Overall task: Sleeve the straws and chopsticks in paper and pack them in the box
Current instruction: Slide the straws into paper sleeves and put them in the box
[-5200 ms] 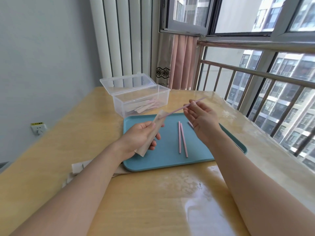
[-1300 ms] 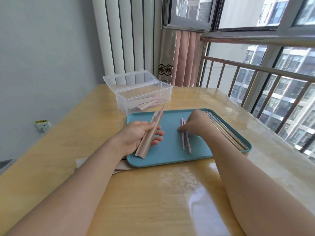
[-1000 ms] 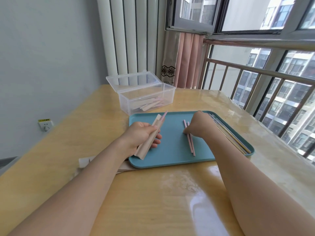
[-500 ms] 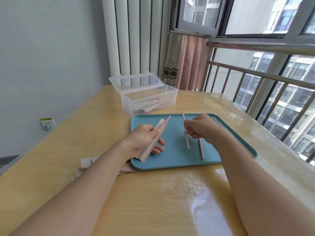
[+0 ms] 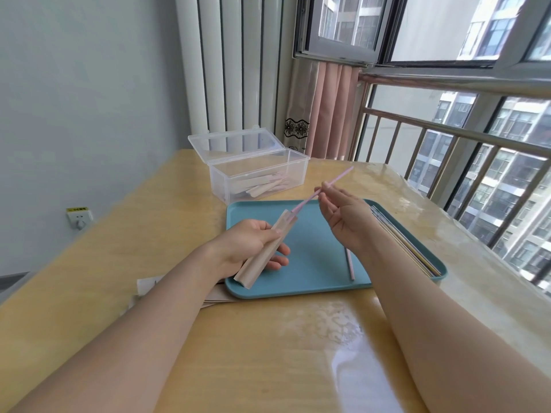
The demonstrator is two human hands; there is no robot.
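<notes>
Tabletop (image 5: 268, 353) by window. Paper sleeve (image 5: 264, 251) gripped by left hand (image 5: 247, 245), frame centre; pink straw (image 5: 322, 190) pinched by right hand (image 5: 343, 216), tip entering sleeve. Several sleeved items packed in clear box (image 5: 256, 171). One loose straw (image 5: 349, 263), chopsticks (image 5: 405, 242) left on tray (image 5: 313, 281).

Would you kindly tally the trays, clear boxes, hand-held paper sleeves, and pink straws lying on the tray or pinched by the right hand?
Tray: 1
Clear box: 1
Paper sleeve, in left hand: 1
Pink straws: 2 (held straw in right hand, loose straw on tray)
Total: 5
</notes>
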